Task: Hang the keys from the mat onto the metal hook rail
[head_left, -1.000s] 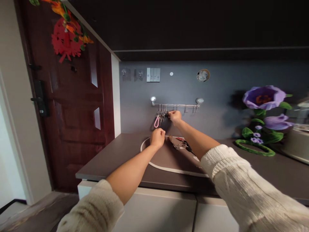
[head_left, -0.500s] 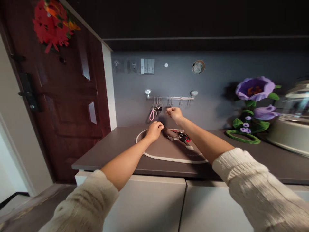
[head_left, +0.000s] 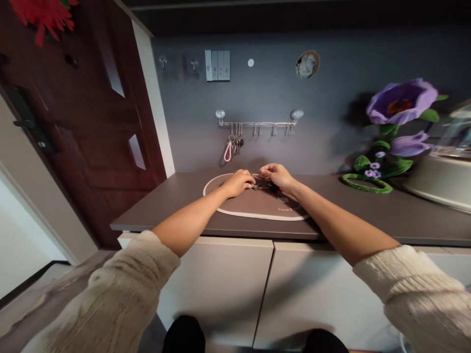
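Observation:
My left hand (head_left: pixel 238 181) and my right hand (head_left: pixel 276 175) meet over an oval brown mat (head_left: pixel 253 211) with a white edge on the dark counter (head_left: pixel 176 206). Between them lies a bunch of keys (head_left: pixel 262 185) with a red part. Both hands are closed in a pinch on that bunch. Above, on the grey wall, a chrome hook rail (head_left: pixel 257 123) carries another set of keys with a pink loop (head_left: pixel 231 147) on its left end.
A dark red door (head_left: pixel 73 127) with a handle stands at the left. Purple fabric flowers (head_left: pixel 399 122) and a grey pot (head_left: pixel 441 181) sit on the counter at the right. White cabinet fronts (head_left: pixel 235 289) are below. Light switches (head_left: pixel 217 65) are on the wall.
My right hand came down from the hook rail to the keys on the mat. The left hand stayed on the mat and shifted slightly right. The keys with the pink loop stay hanging.

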A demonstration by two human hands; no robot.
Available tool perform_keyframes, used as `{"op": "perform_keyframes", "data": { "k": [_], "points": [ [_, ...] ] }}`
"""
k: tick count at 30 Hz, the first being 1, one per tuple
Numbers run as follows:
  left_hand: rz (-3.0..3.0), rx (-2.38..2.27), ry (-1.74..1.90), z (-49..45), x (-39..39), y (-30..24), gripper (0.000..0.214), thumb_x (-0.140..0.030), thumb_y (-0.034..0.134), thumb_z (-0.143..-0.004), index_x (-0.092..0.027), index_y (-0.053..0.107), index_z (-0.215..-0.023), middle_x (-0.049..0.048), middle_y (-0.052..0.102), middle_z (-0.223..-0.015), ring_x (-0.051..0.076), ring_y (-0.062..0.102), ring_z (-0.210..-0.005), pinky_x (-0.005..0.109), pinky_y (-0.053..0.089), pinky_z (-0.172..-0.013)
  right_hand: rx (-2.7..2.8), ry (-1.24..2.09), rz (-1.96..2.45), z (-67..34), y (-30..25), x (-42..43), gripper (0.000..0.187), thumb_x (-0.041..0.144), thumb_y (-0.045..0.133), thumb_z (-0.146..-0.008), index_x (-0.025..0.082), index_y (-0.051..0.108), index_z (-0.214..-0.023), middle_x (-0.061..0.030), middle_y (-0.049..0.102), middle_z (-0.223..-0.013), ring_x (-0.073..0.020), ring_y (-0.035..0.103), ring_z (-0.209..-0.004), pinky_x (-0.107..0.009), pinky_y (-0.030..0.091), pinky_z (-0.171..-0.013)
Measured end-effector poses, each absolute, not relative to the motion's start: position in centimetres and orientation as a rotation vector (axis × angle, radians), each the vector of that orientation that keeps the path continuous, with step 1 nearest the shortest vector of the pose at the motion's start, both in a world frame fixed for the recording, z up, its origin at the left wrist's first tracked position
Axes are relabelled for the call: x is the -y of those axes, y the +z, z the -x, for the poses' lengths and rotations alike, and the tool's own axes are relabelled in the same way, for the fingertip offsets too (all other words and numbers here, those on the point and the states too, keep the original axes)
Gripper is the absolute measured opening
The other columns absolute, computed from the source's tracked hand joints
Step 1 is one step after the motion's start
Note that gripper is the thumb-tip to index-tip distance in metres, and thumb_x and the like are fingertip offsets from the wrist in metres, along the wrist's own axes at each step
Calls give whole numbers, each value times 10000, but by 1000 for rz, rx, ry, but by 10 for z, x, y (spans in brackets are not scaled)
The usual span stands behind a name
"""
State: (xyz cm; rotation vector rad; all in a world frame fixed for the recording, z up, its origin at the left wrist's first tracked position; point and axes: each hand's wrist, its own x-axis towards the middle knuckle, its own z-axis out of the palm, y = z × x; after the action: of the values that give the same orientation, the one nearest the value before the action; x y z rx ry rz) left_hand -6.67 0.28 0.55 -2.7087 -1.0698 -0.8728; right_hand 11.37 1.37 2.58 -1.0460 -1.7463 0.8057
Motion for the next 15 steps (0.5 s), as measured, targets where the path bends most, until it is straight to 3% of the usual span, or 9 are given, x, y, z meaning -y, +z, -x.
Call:
{"op": "perform_keyframes", "data": {
  "k": [7, 15],
  "points": [
    [2645, 1104, -751, 70, -1, 6, 166, -211, 545, -773, -206, 679, -871, 46, 594, -877, 174, 492, -889, 291, 365, -818, 2139, 256, 1208, -112, 24, -6, 134, 246, 525, -757, 159, 627, -753, -20, 632, -685, -110, 521, -621, -231, 385, -639],
    [2613, 1255, -1014, 71, 3, 15, 160, -229, 545, -767, -205, 697, -811, 40, 616, -800, 156, 517, -802, 279, 377, -763, 2264, 108, 1182, -110, 22, -3, 162, 179, 528, -760, 167, 639, -877, -52, 669, -843, -139, 582, -732, -228, 403, -679]
  ]
}}
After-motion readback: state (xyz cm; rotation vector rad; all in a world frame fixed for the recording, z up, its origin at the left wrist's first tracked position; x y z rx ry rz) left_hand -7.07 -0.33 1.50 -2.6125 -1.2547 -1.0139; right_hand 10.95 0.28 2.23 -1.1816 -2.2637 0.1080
